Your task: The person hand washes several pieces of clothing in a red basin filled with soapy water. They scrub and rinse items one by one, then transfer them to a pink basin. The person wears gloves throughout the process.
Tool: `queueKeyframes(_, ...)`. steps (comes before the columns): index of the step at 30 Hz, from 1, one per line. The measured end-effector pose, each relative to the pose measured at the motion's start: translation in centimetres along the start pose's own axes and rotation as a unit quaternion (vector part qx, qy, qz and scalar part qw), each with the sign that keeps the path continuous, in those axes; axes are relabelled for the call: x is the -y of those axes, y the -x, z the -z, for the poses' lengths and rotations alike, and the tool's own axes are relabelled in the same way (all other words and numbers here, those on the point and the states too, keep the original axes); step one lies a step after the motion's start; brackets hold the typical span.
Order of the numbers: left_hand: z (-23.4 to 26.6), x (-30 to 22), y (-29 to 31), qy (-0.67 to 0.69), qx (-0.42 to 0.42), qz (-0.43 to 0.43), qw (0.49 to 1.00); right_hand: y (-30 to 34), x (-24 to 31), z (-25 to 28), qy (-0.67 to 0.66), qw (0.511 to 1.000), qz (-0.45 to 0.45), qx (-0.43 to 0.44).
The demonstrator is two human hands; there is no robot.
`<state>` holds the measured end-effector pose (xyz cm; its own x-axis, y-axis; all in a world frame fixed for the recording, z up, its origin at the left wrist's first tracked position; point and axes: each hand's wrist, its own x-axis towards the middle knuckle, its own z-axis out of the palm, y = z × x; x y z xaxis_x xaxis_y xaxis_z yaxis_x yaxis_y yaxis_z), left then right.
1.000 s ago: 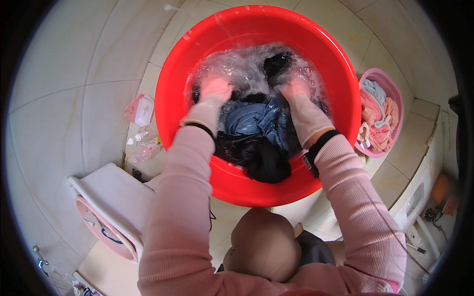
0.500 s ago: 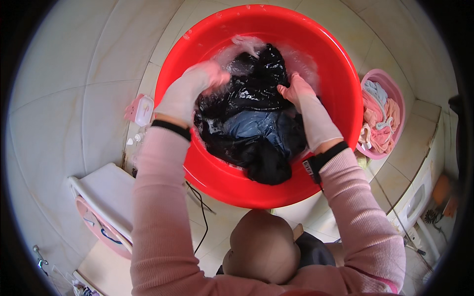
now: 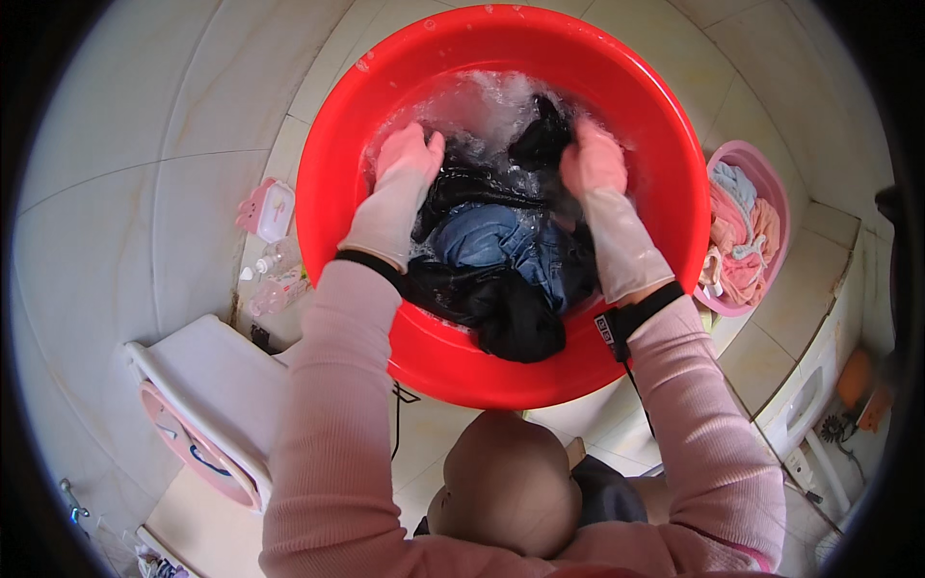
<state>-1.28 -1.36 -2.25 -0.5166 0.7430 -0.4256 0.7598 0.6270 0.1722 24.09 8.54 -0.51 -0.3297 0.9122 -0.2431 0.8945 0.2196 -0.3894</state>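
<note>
In the red basin [image 3: 482, 383], a wet black garment [image 3: 482, 190] lies between the gloved left hand [image 3: 409, 154] and right hand [image 3: 594, 162], its fold running crosswise; given blur, I cannot tell whether either grips it.

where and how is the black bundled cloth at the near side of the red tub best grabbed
Probably by the rounded near end of the black bundled cloth, from above and the person's side: it bulges toward the near wall of the red tub with nothing over it, while blue denim crowds its far side.
</note>
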Motion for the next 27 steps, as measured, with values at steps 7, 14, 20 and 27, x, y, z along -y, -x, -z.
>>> queueKeyframes(7,-1.2,-0.1,0.3,0.356,0.137,-0.041,0.924,0.8,5.3,-3.9,0.038,0.960,0.237,0.142)
queueKeyframes(14,1.2,2.4,0.3,0.312,-0.100,-0.061,0.943,-0.5,-0.6,1.8,-0.134,0.990,-0.002,0.036)
queueKeyframes(20,-0.5,-3.9,5.3,-0.102,-0.007,-0.181,0.978,0.6,3.4,4.2,0.215,0.956,0.121,0.159)
queueKeyframes(27,-0.2,1.5,1.7,-0.004,0.077,-0.117,0.990,0.6,2.6,0.4,0.112,0.968,0.200,0.106)
